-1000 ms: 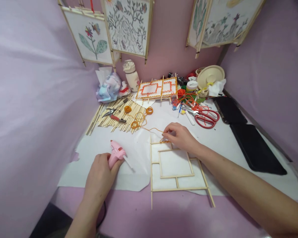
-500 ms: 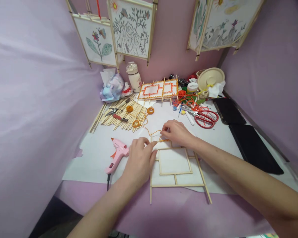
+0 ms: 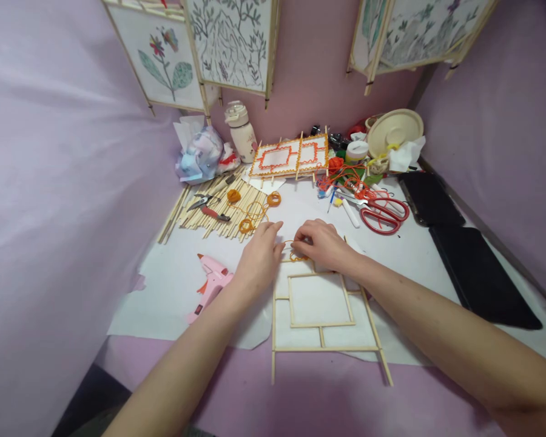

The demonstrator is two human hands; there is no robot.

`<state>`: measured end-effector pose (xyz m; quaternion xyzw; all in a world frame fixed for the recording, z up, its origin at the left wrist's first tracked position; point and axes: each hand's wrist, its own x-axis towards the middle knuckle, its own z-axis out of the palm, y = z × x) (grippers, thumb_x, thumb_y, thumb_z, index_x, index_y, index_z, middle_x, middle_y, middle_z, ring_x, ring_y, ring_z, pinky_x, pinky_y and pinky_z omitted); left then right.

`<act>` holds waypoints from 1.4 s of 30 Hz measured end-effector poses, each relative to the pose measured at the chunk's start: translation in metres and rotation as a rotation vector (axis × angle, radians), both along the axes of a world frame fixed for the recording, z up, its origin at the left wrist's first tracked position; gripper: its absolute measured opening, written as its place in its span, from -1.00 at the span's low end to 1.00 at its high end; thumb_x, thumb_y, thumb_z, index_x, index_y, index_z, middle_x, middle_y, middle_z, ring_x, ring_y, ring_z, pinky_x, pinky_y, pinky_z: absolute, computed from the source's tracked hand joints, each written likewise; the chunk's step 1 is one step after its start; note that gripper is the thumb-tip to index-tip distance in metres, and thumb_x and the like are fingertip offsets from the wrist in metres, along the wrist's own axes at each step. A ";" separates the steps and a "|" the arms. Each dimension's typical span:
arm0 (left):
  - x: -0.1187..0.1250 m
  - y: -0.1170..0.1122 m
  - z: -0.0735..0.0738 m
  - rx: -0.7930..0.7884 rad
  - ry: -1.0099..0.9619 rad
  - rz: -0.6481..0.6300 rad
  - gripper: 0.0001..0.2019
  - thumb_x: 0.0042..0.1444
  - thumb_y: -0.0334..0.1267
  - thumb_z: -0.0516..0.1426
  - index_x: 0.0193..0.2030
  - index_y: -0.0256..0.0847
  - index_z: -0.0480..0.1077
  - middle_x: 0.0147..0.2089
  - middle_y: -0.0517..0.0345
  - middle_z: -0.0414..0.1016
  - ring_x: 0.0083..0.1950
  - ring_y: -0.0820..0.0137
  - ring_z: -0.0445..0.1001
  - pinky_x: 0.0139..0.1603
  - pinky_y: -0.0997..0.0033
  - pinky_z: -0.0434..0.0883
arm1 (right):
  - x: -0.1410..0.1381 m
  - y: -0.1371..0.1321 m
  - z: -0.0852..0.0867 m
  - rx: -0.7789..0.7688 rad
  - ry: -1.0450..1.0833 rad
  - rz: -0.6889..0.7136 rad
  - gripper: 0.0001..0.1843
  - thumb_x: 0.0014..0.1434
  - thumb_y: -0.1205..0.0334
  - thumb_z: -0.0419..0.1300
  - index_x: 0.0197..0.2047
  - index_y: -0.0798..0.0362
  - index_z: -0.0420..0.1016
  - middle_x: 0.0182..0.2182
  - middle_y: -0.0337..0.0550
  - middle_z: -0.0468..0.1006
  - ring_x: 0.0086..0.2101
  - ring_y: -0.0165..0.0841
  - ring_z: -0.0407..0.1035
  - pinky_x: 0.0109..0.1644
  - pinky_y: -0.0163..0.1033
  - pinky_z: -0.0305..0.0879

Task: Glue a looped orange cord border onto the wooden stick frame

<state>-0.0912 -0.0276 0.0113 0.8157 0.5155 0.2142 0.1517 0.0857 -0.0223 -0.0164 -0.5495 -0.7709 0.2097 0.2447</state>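
Observation:
A frame of thin wooden sticks [image 3: 321, 325], with a smaller rectangle inside it, lies on white paper in front of me. At its far end my right hand [image 3: 321, 243] is closed, pinching orange yarn [image 3: 299, 257] that lies in small loops along the top stick. Close by on the left is my left hand [image 3: 260, 255], thumb and index finger apart, their tips near the yarn's loose loop. Part of the frame's far edge is hidden under the hands. Left of the frame, partly behind my forearm, lies a pink glue gun [image 3: 213, 279].
Loose sticks [image 3: 209, 224] with pruning shears [image 3: 212, 209] and orange yarn coils [image 3: 246, 226] lie back left. Behind stand a bottle [image 3: 242, 133] and a yarn-trimmed frame [image 3: 275, 159]. Red scissors [image 3: 384, 215] and black tablet-like objects [image 3: 482, 276] lie right. Painted panels [image 3: 230, 45] hang above.
My left hand has moved away from the frame's left side, up toward the yarn. My right hand stays at the far end, still pinching yarn. The view has shifted slightly.

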 end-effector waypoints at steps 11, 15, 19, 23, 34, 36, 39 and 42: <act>-0.002 -0.005 -0.002 0.033 0.094 -0.030 -0.80 0.24 -0.38 0.03 -0.24 -0.25 0.49 -0.27 0.06 0.48 -0.18 0.28 0.43 -0.13 0.31 0.34 | -0.002 -0.002 -0.001 -0.028 0.033 0.009 -0.90 0.07 0.33 0.16 -0.38 0.01 0.51 -0.32 -0.21 0.55 -0.20 -0.30 0.31 -0.15 -0.20 0.04; -0.007 -0.021 -0.001 0.059 0.083 -0.033 -0.83 0.25 -0.38 0.04 -0.25 -0.24 0.47 -0.28 0.08 0.47 -0.18 0.29 0.42 -0.13 0.31 0.33 | -0.004 -0.003 0.002 -0.038 0.018 0.029 -0.89 0.06 0.32 0.15 -0.38 0.00 0.52 -0.29 -0.21 0.55 -0.16 -0.28 0.30 -0.13 -0.17 0.02; -0.010 -0.034 -0.002 0.071 0.099 -0.045 -0.84 0.25 -0.41 0.04 -0.22 -0.24 0.46 -0.26 0.06 0.46 -0.15 0.27 0.41 -0.10 0.29 0.34 | -0.004 -0.002 0.009 -0.061 -0.048 0.091 -0.88 0.09 0.29 0.15 -0.37 -0.01 0.54 -0.25 -0.19 0.55 -0.12 -0.24 0.29 -0.11 -0.16 0.02; -0.012 -0.041 -0.005 0.066 0.127 -0.057 -0.81 0.26 -0.42 0.02 -0.17 -0.26 0.47 -0.23 0.04 0.45 -0.14 0.25 0.39 -0.08 0.25 0.35 | -0.005 0.001 0.016 -0.119 -0.099 0.199 -0.87 0.12 0.29 0.15 -0.32 0.00 0.55 -0.23 -0.15 0.55 -0.11 -0.24 0.29 -0.07 -0.16 0.05; -0.013 -0.045 -0.011 0.048 0.154 -0.056 -0.72 0.20 -0.50 0.00 -0.12 -0.26 0.51 -0.27 0.04 0.38 -0.15 0.24 0.36 -0.12 0.25 0.35 | -0.005 0.005 0.013 -0.146 -0.073 0.349 -0.66 0.15 0.46 0.01 -0.22 0.00 0.58 -0.15 -0.10 0.49 -0.03 -0.21 0.23 0.05 -0.08 0.08; -0.013 -0.046 -0.011 0.045 0.156 -0.052 -0.73 0.20 -0.50 0.00 -0.13 -0.26 0.51 -0.27 0.04 0.38 -0.15 0.24 0.35 -0.12 0.25 0.35 | -0.004 0.004 0.011 -0.136 -0.060 0.359 -0.64 0.15 0.47 0.00 -0.20 -0.02 0.58 -0.14 -0.10 0.47 -0.03 -0.20 0.22 0.05 -0.05 0.07; -0.013 -0.046 -0.011 0.037 0.148 -0.050 -0.74 0.19 -0.51 -0.01 -0.19 -0.28 0.50 -0.28 0.04 0.38 -0.16 0.25 0.35 -0.12 0.25 0.34 | -0.001 0.002 0.008 -0.094 -0.030 0.368 -0.62 0.15 0.46 -0.01 -0.15 -0.04 0.57 -0.14 -0.10 0.47 -0.03 -0.19 0.21 0.04 -0.03 0.06; -0.013 -0.046 -0.012 0.023 0.142 -0.042 -0.77 0.18 -0.52 -0.01 -0.24 -0.29 0.47 -0.28 0.04 0.39 -0.16 0.24 0.35 -0.11 0.24 0.34 | 0.002 0.001 0.004 -0.062 -0.022 0.379 -0.61 0.15 0.46 0.00 -0.12 -0.05 0.56 -0.12 -0.09 0.46 -0.03 -0.19 0.21 0.03 -0.02 0.06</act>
